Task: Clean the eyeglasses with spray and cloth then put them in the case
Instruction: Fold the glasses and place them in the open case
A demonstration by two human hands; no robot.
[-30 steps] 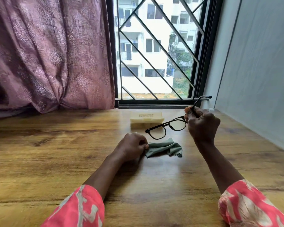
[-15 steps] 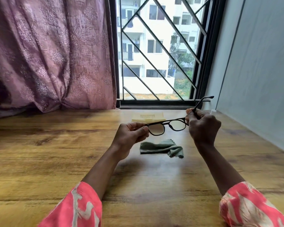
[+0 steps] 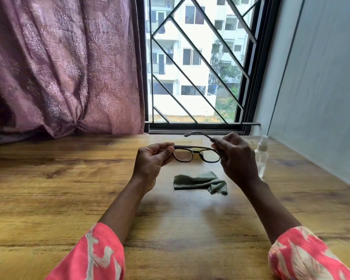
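Observation:
Black-framed eyeglasses (image 3: 196,154) hang level above the wooden table, held between both hands. My left hand (image 3: 151,162) pinches the left end of the frame. My right hand (image 3: 234,158) grips the right end, where one temple arm folds back to the left above the frame. A crumpled green cloth (image 3: 200,182) lies on the table just below the glasses, touched by neither hand. A small clear spray bottle (image 3: 262,156) stands upright right of my right hand. Behind the glasses sits a pale yellow case (image 3: 188,142), mostly hidden.
The wooden table (image 3: 69,188) runs to a barred window (image 3: 194,63) at the back. A mauve curtain (image 3: 63,65) hangs at the back left. A grey wall (image 3: 321,87) borders the table's right side.
My left hand let go of the cloth, rose and took the left end of the glasses. The glasses turned level, and the right temple arm swung from pointing right to left.

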